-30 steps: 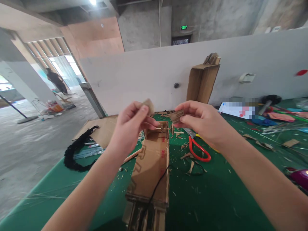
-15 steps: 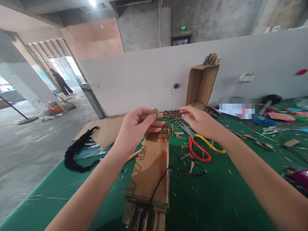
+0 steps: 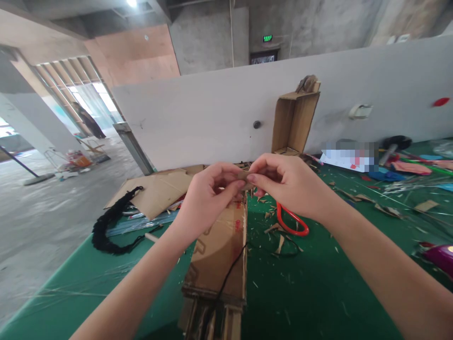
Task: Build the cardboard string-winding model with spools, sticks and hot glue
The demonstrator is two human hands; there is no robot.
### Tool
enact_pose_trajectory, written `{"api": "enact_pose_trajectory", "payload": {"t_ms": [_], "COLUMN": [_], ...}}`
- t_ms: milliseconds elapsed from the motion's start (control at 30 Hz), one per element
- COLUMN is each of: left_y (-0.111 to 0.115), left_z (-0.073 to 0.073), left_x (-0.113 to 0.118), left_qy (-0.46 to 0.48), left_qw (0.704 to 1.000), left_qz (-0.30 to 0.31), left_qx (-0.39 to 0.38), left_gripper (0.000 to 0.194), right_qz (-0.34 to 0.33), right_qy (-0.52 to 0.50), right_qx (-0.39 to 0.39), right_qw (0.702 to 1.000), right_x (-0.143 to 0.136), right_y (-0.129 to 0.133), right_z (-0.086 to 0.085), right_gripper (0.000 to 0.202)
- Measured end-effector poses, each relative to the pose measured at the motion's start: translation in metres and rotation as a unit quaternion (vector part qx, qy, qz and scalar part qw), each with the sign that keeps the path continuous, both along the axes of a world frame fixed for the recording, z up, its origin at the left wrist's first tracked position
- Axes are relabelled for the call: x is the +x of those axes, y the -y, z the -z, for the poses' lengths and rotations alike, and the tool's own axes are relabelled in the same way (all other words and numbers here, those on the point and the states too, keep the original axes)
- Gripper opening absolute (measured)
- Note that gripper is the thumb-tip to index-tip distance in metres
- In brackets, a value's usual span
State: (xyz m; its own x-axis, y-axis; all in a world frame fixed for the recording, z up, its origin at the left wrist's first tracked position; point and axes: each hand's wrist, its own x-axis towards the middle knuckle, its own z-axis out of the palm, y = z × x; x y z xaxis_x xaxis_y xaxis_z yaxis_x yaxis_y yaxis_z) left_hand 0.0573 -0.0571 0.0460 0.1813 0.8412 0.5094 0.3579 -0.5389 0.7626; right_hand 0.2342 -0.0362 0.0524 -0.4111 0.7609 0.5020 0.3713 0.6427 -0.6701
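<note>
Both hands meet over the far end of a long cardboard piece (image 3: 221,250), which has red print and a black cord (image 3: 231,271) lying across it. Between the fingertips is a small piece of cardboard (image 3: 244,177). My left hand (image 3: 215,193) pinches its left side, and my right hand (image 3: 283,182) grips its right side with thumb and fingers. Under the right hand lie scissors, of which only the red handle (image 3: 292,222) shows; the rest is covered. Cardboard scraps (image 3: 279,243) are scattered beside it on the green table (image 3: 297,293).
An open cardboard box (image 3: 295,123) stands upright against the white partition (image 3: 198,118). To the left are a black fuzzy strip (image 3: 106,226) and flat cardboard (image 3: 152,191). Colourful materials (image 3: 410,165) and a purple object (image 3: 439,257) lie to the right. A person (image 3: 87,120) stands far back left.
My right hand has moved left and closed on the small cardboard piece that my left hand held alone. It now covers most of the scissors, including the yellow handle.
</note>
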Motion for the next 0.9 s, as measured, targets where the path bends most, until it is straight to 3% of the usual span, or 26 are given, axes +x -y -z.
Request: {"api": "enact_pose_trajectory", "payload": {"t_ms": [200,333,500,633,733,833,900], "left_y": [-0.001,0.0,0.0,-0.003,-0.006,-0.008,-0.009], "left_z": [-0.001,-0.003,0.001,0.003,0.004,0.006,0.006], "left_x": [-0.005,-0.006,0.0,0.003,0.003,0.002,0.001], "left_qy": [-0.19,-0.23,-0.071,0.067,0.13,0.169,0.18], "left_qw": [0.976,0.966,0.997,0.993,0.982,0.971,0.969], "left_qz": [-0.054,-0.061,0.016,0.047,0.04,0.054,0.059], "left_qx": [0.094,0.097,-0.007,-0.09,-0.131,-0.159,-0.158], "left_gripper": [0.011,0.012,0.006,0.009,0.011,0.017,0.021], "right_qz": [0.027,0.016,0.018,0.022,0.15,0.259,0.236], "right_qy": [0.101,0.104,0.054,0.013,0.126,0.336,0.367], "right_qx": [0.114,0.129,0.069,0.02,0.045,-0.054,-0.121], "right_qw": [0.988,0.986,0.996,0.999,0.98,0.904,0.892], "right_x": [0.0,0.0,-0.003,0.004,0.03,0.061,0.075], "right_y": [0.005,0.004,0.004,-0.002,-0.015,-0.031,-0.039], "right_z": [-0.003,-0.002,0.0,-0.003,0.004,0.031,0.057], "right_gripper": [0.02,0.02,0.019,0.023,0.025,0.03,0.031]}}
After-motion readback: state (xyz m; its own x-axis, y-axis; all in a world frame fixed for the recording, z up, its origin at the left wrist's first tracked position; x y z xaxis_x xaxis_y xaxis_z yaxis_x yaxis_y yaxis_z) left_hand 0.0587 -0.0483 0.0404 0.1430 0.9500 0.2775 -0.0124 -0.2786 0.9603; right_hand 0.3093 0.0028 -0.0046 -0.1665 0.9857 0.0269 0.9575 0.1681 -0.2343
